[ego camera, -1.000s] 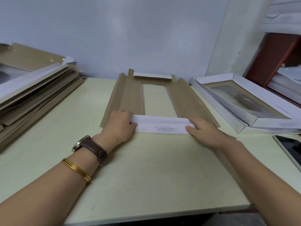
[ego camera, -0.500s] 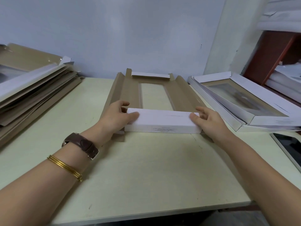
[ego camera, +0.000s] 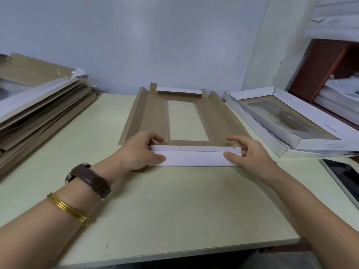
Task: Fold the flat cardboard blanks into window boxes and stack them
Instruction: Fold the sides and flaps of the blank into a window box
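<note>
On the pale table, at the centre of the frame, the left hand and the right hand each pinch one end of the white flap, folded up along the near edge of the cardboard blank. The blank lies brown side up. Flat blanks pile at upper left; folded window boxes sit stacked at right.
</note>
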Available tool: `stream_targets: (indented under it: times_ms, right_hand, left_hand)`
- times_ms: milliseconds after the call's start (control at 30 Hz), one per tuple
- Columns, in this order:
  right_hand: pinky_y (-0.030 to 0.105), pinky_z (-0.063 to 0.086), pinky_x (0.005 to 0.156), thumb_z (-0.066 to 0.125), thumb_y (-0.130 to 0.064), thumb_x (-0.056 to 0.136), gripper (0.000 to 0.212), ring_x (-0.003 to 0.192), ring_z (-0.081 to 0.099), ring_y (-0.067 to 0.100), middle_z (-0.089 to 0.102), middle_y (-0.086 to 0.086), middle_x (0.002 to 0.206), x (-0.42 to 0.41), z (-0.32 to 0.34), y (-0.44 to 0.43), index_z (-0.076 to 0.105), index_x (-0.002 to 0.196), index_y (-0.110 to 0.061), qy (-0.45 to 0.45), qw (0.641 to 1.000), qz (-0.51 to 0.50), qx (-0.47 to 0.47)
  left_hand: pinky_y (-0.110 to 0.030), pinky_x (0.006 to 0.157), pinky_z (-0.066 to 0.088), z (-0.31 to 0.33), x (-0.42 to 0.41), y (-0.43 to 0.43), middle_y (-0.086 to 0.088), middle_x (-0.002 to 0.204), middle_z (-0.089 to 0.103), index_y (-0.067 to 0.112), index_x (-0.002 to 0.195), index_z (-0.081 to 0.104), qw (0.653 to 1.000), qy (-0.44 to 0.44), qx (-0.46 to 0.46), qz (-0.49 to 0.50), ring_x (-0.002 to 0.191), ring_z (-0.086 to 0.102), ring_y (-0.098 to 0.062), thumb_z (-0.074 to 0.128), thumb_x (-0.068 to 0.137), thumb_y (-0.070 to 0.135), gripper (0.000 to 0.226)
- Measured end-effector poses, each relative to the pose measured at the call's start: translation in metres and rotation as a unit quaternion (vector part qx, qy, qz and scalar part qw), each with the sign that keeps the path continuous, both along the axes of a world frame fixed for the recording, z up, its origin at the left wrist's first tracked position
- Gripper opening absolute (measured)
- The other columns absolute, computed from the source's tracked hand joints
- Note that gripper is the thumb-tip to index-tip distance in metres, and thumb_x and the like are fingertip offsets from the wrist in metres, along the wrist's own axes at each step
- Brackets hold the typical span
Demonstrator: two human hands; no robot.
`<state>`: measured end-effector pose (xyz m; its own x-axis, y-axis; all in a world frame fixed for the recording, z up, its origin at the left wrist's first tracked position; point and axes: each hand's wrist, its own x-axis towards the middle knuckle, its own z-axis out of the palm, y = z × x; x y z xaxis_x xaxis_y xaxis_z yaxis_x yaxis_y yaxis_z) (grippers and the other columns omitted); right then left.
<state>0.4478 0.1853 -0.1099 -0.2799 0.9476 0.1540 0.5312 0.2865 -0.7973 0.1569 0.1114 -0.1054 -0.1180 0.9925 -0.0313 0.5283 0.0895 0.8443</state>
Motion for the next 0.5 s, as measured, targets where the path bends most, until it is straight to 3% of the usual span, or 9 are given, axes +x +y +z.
stream_targets:
  times_ms: [100, 200, 300, 400, 500]
  right_hand:
    - [0.033, 0.052, 0.083, 0.072, -0.003, 0.08, 0.033, 0.095, 0.065, 0.023, 0.066, -0.001, 0.101, 0.0, 0.003, -0.005, 0.067, 0.108, -0.019, -0.018, 1.0, 0.02, 0.014]
    - [0.036, 0.051, 0.074, 0.074, 0.001, 0.074, 0.034, 0.079, 0.063, 0.02, 0.065, -0.008, 0.084, 0.002, 0.007, -0.008, 0.065, 0.086, -0.029, -0.052, 0.997, 0.037, 0.048]
    - [0.032, 0.045, 0.063, 0.072, 0.0, 0.072, 0.031, 0.065, 0.054, 0.017, 0.059, -0.007, 0.067, 0.004, 0.006, -0.011, 0.061, 0.071, -0.028, -0.108, 0.99, 0.032, 0.086]
    - [0.024, 0.047, 0.063, 0.069, -0.002, 0.072, 0.024, 0.064, 0.057, 0.008, 0.065, -0.007, 0.068, 0.001, 0.009, -0.021, 0.067, 0.072, -0.026, -0.161, 0.978, 0.034, 0.127]
    - [0.031, 0.049, 0.074, 0.066, -0.015, 0.073, 0.014, 0.077, 0.059, 0.009, 0.065, -0.006, 0.081, -0.006, 0.014, -0.029, 0.069, 0.086, -0.02, -0.273, 0.941, 0.085, 0.181]
  left_hand:
    - [-0.023, 0.042, 0.039, 0.001, 0.001, -0.002, -0.004, 0.082, 0.059, 0.02, 0.103, 0.064, 0.999, 0.041, 0.014, -0.021, 0.043, 0.047, -0.016, 0.073, 0.075, 0.007, 0.032]
    - [-0.012, 0.046, 0.037, 0.006, 0.003, -0.007, 0.006, 0.074, 0.061, 0.024, 0.088, 0.066, 0.99, 0.128, 0.042, -0.051, 0.049, 0.051, -0.003, 0.072, 0.074, 0.008, 0.022]
    - [-0.007, 0.055, 0.039, 0.013, 0.009, -0.016, 0.016, 0.076, 0.062, 0.034, 0.082, 0.06, 0.968, 0.229, 0.059, -0.081, 0.067, 0.056, 0.002, 0.071, 0.075, 0.018, 0.02]
    - [-0.017, 0.076, 0.045, 0.018, 0.02, -0.021, 0.015, 0.099, 0.059, 0.033, 0.108, 0.061, 0.948, 0.289, 0.018, -0.131, 0.089, 0.056, -0.006, 0.072, 0.075, 0.035, 0.035]
    - [-0.025, 0.09, 0.045, 0.02, 0.036, -0.019, 0.007, 0.117, 0.05, 0.027, 0.133, 0.05, 0.902, 0.395, -0.001, -0.175, 0.106, 0.049, -0.015, 0.068, 0.077, 0.047, 0.062]
